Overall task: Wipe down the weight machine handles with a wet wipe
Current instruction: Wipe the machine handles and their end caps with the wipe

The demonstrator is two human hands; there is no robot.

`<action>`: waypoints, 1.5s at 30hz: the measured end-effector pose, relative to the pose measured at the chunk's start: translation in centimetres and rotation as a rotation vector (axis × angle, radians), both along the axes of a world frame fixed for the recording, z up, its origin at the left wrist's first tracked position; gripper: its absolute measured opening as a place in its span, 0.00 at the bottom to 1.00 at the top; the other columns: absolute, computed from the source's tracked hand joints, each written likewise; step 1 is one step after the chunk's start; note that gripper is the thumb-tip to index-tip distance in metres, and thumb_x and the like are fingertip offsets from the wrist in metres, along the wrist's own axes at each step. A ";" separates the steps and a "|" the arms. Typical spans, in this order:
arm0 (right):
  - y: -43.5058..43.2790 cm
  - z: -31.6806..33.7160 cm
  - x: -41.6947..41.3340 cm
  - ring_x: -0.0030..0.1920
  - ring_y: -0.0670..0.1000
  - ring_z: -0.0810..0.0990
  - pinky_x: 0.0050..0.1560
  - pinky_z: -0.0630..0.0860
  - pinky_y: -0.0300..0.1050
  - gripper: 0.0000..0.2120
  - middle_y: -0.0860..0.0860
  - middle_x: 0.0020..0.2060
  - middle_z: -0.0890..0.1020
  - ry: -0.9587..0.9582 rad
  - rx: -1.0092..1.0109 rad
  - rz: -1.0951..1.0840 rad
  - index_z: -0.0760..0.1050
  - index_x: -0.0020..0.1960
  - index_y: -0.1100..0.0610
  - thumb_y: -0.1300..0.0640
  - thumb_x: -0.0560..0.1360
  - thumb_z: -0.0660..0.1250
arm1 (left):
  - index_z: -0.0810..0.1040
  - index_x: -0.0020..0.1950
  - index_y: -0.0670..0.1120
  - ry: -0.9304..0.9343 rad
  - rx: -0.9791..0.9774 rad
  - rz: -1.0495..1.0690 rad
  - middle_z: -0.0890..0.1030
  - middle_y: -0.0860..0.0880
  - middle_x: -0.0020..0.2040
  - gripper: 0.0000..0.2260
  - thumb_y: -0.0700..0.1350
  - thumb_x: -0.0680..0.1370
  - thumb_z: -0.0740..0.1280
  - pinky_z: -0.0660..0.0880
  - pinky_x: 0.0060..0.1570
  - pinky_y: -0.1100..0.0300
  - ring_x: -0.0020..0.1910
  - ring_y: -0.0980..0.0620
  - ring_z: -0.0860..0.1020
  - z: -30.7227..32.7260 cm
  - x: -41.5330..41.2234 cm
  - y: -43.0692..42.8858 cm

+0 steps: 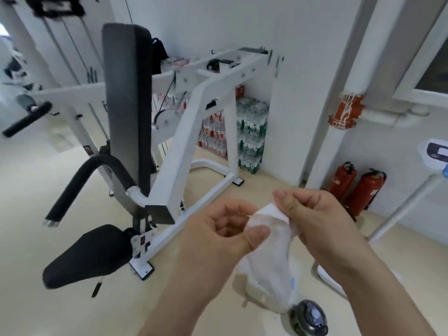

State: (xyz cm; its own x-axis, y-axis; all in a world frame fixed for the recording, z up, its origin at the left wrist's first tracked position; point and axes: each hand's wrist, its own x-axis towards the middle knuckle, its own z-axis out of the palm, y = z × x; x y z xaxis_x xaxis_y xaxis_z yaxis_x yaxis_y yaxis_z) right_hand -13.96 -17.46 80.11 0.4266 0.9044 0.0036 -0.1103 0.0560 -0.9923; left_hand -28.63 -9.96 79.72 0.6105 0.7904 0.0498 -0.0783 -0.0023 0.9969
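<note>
The white weight machine [206,100] fills the left and middle of the view, standing on a pale floor [48,190] with its tall black back pad [128,98] upright and the black seat [84,255] low in front. Off its frame curves a padded black handle [80,180], bending down to a bare metal tip, and a second black handle [26,120] pokes out further left. Behind the frame, stacked bottle packs [252,132] sit against the wall, and two red fire extinguishers [354,187] stand to the right.

Now in close: both hands are raised in front, well clear of the machine, working the wet wipe [269,253] between them. The right hand [315,214] pinches the top edge between thumb and fingers; the left hand [218,238] has its thumb against the sheet, fingers curled loosely beside it. The wipe hangs down limp and half-crumpled, not yet spread.

By the look of it, the sheet is featherlight, soft and damp, likely clingy, so it wants opening at the corners, then bunching flat into one palm. The handle foam should give a little; wrapping the wipe around the curved handle and sliding along it looks the natural grip. No handle has been touched yet.
</note>
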 end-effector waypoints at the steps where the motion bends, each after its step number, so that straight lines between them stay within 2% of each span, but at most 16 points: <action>1: 0.5 0.5 -1.4 0.32 0.52 0.78 0.36 0.74 0.44 0.17 0.57 0.32 0.82 0.012 0.017 0.094 0.82 0.39 0.62 0.46 0.67 0.73 | 0.84 0.40 0.48 -0.009 0.013 0.056 0.84 0.47 0.34 0.10 0.43 0.60 0.77 0.77 0.36 0.65 0.33 0.54 0.80 0.3 -1.9 0.2; 3: 1.6 1.4 -4.7 0.36 0.51 0.81 0.37 0.77 0.39 0.13 0.55 0.36 0.84 0.031 0.029 0.306 0.83 0.43 0.59 0.54 0.62 0.80 | 0.83 0.37 0.45 -0.025 0.032 0.138 0.84 0.46 0.33 0.07 0.44 0.61 0.74 0.77 0.35 0.65 0.32 0.54 0.80 0.4 -6.1 0.8; 5: 2.9 1.6 -8.3 0.39 0.51 0.82 0.40 0.78 0.39 0.12 0.56 0.39 0.84 -0.014 -0.009 0.394 0.83 0.44 0.59 0.63 0.61 0.77 | 0.82 0.37 0.42 -0.043 0.019 0.203 0.83 0.44 0.33 0.04 0.41 0.65 0.73 0.75 0.31 0.65 0.31 0.53 0.79 0.0 -10.6 1.8; 8: 5.5 0.8 -14.1 0.38 0.50 0.81 0.40 0.78 0.38 0.10 0.55 0.38 0.84 -0.052 -0.040 0.329 0.84 0.43 0.58 0.64 0.62 0.76 | 0.80 0.38 0.44 -0.064 -0.081 0.303 0.81 0.46 0.30 0.04 0.38 0.73 0.69 0.72 0.27 0.64 0.27 0.53 0.75 -0.3 -17.0 3.6; 11: 8.3 -0.2 -19.6 0.36 0.51 0.82 0.39 0.79 0.41 0.07 0.54 0.36 0.84 0.085 -0.083 0.207 0.84 0.40 0.57 0.59 0.62 0.75 | 0.80 0.39 0.45 -0.111 -0.208 0.369 0.78 0.46 0.31 0.05 0.45 0.73 0.67 0.71 0.29 0.59 0.29 0.51 0.73 -1.0 -22.4 5.4; 14: 10.7 -0.5 -24.5 0.32 0.48 0.82 0.31 0.78 0.39 0.04 0.53 0.33 0.84 0.141 -0.124 0.162 0.82 0.42 0.60 0.61 0.70 0.69 | 0.80 0.43 0.42 -0.094 -0.292 0.398 0.79 0.44 0.35 0.08 0.44 0.77 0.64 0.74 0.33 0.59 0.33 0.50 0.75 -2.0 -26.8 7.0; 16: 11.9 -0.5 -26.9 0.27 0.46 0.78 0.25 0.72 0.36 0.06 0.51 0.30 0.81 0.128 -0.152 0.156 0.81 0.44 0.61 0.61 0.76 0.66 | 0.81 0.44 0.45 0.033 -0.196 0.399 0.81 0.45 0.39 0.08 0.47 0.78 0.64 0.75 0.39 0.56 0.37 0.49 0.77 -2.6 -29.1 8.0; 19: 13.7 -0.7 -29.4 0.31 0.46 0.78 0.28 0.72 0.36 0.08 0.51 0.33 0.81 0.051 -0.166 0.180 0.81 0.43 0.59 0.59 0.77 0.65 | 0.80 0.51 0.55 0.170 0.015 0.397 0.82 0.55 0.48 0.10 0.51 0.71 0.72 0.76 0.48 0.60 0.49 0.55 0.80 -3.4 -32.0 10.0; 21: 15.2 -1.0 -30.6 0.34 0.47 0.80 0.32 0.75 0.38 0.08 0.53 0.35 0.83 -0.022 -0.178 0.237 0.82 0.46 0.60 0.57 0.77 0.66 | 0.76 0.56 0.63 0.238 0.071 0.336 0.79 0.61 0.52 0.19 0.50 0.68 0.76 0.73 0.47 0.66 0.51 0.63 0.77 -3.7 -32.7 11.1; 23: 16.7 -1.4 -31.3 0.35 0.49 0.81 0.36 0.78 0.41 0.09 0.54 0.36 0.83 -0.062 -0.188 0.305 0.82 0.47 0.61 0.57 0.76 0.66 | 0.77 0.54 0.64 0.279 0.119 0.305 0.80 0.62 0.50 0.19 0.49 0.68 0.76 0.72 0.48 0.68 0.50 0.64 0.77 -3.8 -32.7 12.1; 26: 19.3 -2.0 -31.4 0.42 0.53 0.83 0.44 0.79 0.46 0.08 0.58 0.42 0.85 -0.058 -0.192 0.394 0.83 0.47 0.61 0.58 0.75 0.68 | 0.82 0.39 0.57 0.207 0.073 0.390 0.83 0.56 0.37 0.05 0.46 0.70 0.75 0.78 0.42 0.64 0.40 0.56 0.82 -3.9 -32.6 14.9; 29: 22.2 -2.9 -30.6 0.48 0.56 0.83 0.51 0.78 0.50 0.10 0.61 0.47 0.84 -0.040 -0.206 0.467 0.83 0.50 0.62 0.58 0.72 0.70 | 0.81 0.37 0.51 0.170 0.033 0.374 0.83 0.47 0.34 0.05 0.45 0.72 0.73 0.80 0.43 0.50 0.39 0.43 0.82 -4.6 -32.8 18.5; 31: 24.2 -3.6 -29.8 0.49 0.57 0.82 0.54 0.77 0.54 0.09 0.63 0.47 0.83 -0.039 -0.223 0.497 0.83 0.49 0.61 0.58 0.71 0.72 | 0.78 0.37 0.49 0.191 0.047 0.301 0.81 0.48 0.31 0.07 0.45 0.74 0.72 0.80 0.35 0.52 0.34 0.44 0.79 -4.9 -32.8 20.6; 34: 27.2 -4.5 -29.0 0.43 0.53 0.81 0.45 0.77 0.48 0.06 0.57 0.40 0.82 0.057 -0.207 0.483 0.83 0.44 0.58 0.58 0.69 0.72 | 0.76 0.36 0.48 0.158 0.004 0.225 0.76 0.48 0.29 0.09 0.49 0.72 0.73 0.70 0.32 0.55 0.30 0.49 0.72 -5.0 -32.5 23.8; 38: 31.1 -5.5 -29.2 0.36 0.48 0.75 0.37 0.69 0.42 0.03 0.51 0.35 0.77 0.190 -0.176 0.391 0.78 0.38 0.53 0.56 0.68 0.72 | 0.79 0.39 0.41 0.146 -0.057 0.251 0.78 0.43 0.30 0.10 0.48 0.68 0.71 0.71 0.25 0.62 0.28 0.50 0.75 -4.6 -31.8 28.2; 45: 34.0 -6.8 -29.0 0.38 0.50 0.81 0.39 0.76 0.39 0.07 0.54 0.39 0.82 0.276 -0.200 0.356 0.81 0.46 0.59 0.63 0.67 0.72 | 0.83 0.37 0.46 0.190 -0.086 0.165 0.81 0.45 0.31 0.11 0.52 0.69 0.67 0.74 0.27 0.57 0.30 0.50 0.78 -4.8 -31.6 34.9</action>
State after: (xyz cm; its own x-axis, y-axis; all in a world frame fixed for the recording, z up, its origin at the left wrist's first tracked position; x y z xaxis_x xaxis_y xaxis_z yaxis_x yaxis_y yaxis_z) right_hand -42.95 16.50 73.34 0.0516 0.9656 -0.2550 -0.3478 -0.2219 -0.9109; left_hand -60.24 24.91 74.96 0.4651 0.8764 -0.1251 0.1045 0.0860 0.9908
